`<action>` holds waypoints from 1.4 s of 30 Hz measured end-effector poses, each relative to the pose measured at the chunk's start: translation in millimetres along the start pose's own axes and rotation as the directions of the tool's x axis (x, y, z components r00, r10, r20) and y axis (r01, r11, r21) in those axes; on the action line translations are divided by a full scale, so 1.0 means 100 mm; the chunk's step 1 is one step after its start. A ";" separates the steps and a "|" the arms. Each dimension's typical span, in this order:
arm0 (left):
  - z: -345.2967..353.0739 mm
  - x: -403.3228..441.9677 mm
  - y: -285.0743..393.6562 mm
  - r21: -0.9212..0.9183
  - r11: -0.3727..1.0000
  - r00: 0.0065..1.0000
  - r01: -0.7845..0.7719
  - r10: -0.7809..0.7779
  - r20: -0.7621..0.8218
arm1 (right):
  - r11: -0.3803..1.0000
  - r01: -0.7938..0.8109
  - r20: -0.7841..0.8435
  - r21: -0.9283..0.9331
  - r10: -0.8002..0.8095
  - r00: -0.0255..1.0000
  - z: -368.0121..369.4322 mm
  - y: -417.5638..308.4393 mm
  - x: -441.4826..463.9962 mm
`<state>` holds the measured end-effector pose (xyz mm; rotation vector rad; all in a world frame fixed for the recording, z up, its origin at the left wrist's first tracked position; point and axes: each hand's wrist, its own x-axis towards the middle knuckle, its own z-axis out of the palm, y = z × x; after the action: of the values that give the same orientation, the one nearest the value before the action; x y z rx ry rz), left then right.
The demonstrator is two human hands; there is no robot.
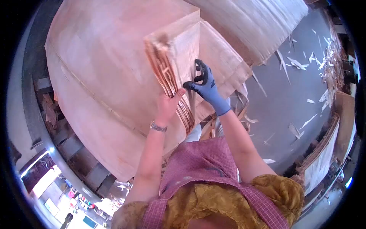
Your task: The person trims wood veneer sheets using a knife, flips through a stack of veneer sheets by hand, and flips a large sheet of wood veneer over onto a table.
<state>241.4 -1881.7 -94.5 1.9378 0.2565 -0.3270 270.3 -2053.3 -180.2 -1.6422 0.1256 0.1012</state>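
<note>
A thick bundle of thin wood veneer sheets point(166, 68) stands tilted on edge, its layered brown edges facing left. My bare left hand point(168, 105), with a metal watch at the wrist, is closed round those edges, thumb on top. My right hand point(202, 82), in a blue glove with black fingertips, is beside the bundle's pale face, fingers curved and apart, with nothing visible between them. Beneath lies a broad pale veneer sheet point(103, 49). More veneer sheets point(225, 61) lie to the right of the bundle.
Another veneer stack point(259, 23) lies at the upper right. Torn veneer scraps point(297, 63) are scattered over the grey floor point(282, 103). Stacked sheets point(322, 156) stand at the far right. Dark blocks point(72, 149) line the left edge.
</note>
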 end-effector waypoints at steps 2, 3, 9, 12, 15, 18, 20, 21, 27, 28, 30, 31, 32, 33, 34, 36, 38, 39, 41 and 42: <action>0.08 0.06 -0.16 -0.140 0.990 1.000 -0.017 0.017 -0.005 | 0.985 -0.108 0.000 0.138 0.109 0.994 0.01 0.09 0.01; 0.13 0.07 -0.20 -0.180 0.983 0.999 -0.024 0.019 -0.026 | 0.968 -0.153 0.004 0.199 0.155 0.988 -0.02 0.13 0.04; 0.22 0.08 -0.23 -0.308 0.950 0.996 0.046 -0.068 -0.062 | 0.850 -0.224 0.048 0.477 0.230 0.972 -0.07 0.22 0.06; 0.25 0.10 -0.19 -0.323 0.946 0.998 0.016 -0.033 -0.045 | 0.828 -0.273 0.094 0.490 0.261 0.961 -0.19 0.20 0.01; 0.28 0.10 -0.13 -0.281 0.960 0.997 -0.002 -0.020 -0.075 | 0.762 -0.304 0.100 0.572 0.304 0.948 -0.26 0.24 -0.05; 0.31 0.12 -0.13 -0.267 0.964 0.991 0.016 -0.050 -0.120 | 0.689 -0.398 0.133 0.606 0.405 0.904 -0.39 0.32 -0.15; 0.31 0.14 -0.19 -0.239 0.971 0.992 -0.004 -0.027 -0.125 | 0.716 -0.345 0.086 0.607 0.372 0.924 -0.50 0.38 -0.22; 0.32 0.15 -0.16 -0.217 0.976 0.992 -0.010 -0.018 -0.128 | 0.715 -0.304 0.068 0.629 0.339 0.938 -0.58 0.66 -0.24; 0.34 0.19 -0.14 -0.195 0.981 0.984 -0.011 -0.025 -0.179 | 0.703 -0.395 -0.151 0.591 0.578 0.802 -1.38 1.15 -0.80; 0.34 0.20 -0.15 -0.217 0.976 0.984 -0.017 -0.022 -0.175 | 0.711 -0.264 -0.315 0.652 0.571 0.758 -1.47 1.30 -0.90; 0.34 0.21 -0.19 -0.260 0.965 0.985 -0.028 -0.018 -0.171 | 0.832 -0.102 -0.691 0.545 0.515 0.508 -1.65 1.44 -1.04; 0.34 0.19 -0.18 -0.272 0.962 0.987 0.011 -0.055 -0.152 | 0.919 -0.055 -0.821 0.391 0.375 0.430 -1.63 1.18 -1.05; 0.33 0.19 -0.16 -0.283 0.958 0.987 0.049 -0.090 -0.135 | 0.970 -0.002 -0.834 0.244 0.211 0.509 -1.56 1.17 -1.04; 0.31 0.19 -0.15 -0.293 0.952 0.985 0.084 -0.123 -0.118 | 0.993 0.065 -0.817 0.096 0.041 0.575 -1.47 1.14 -1.02; 0.31 0.18 -0.12 -0.312 0.946 0.985 0.091 -0.131 -0.109 | 0.996 0.051 -0.683 0.067 0.008 0.730 -1.26 0.93 -0.96; 0.31 0.15 -0.06 -0.346 0.933 0.985 0.095 -0.138 -0.101 | 1.000 0.009 -0.423 -0.017 -0.015 0.906 -0.76 0.23 -0.77; 0.28 0.16 -0.07 -0.326 0.941 0.990 0.092 -0.122 -0.076 | 0.996 -0.057 -0.308 -0.074 0.031 0.951 -0.41 -0.05 -0.58; 0.27 0.17 -0.10 -0.314 0.945 0.991 0.092 -0.117 -0.061 | 0.993 -0.096 -0.292 -0.073 0.071 0.954 -0.29 -0.04 -0.48; 0.25 0.17 -0.11 -0.290 0.957 0.997 0.004 -0.026 -0.073 | 0.986 -0.103 -0.152 0.133 0.123 0.981 -0.13 0.06 -0.32; 0.25 0.15 -0.09 -0.308 0.951 0.998 0.004 -0.023 -0.059 | 0.966 -0.118 -0.081 0.228 0.140 0.987 -0.09 0.09 -0.29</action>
<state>250.1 -1900.6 -116.5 1.6392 0.3411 -0.2205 240.4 -2062.7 -184.2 -1.4139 0.3077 0.1031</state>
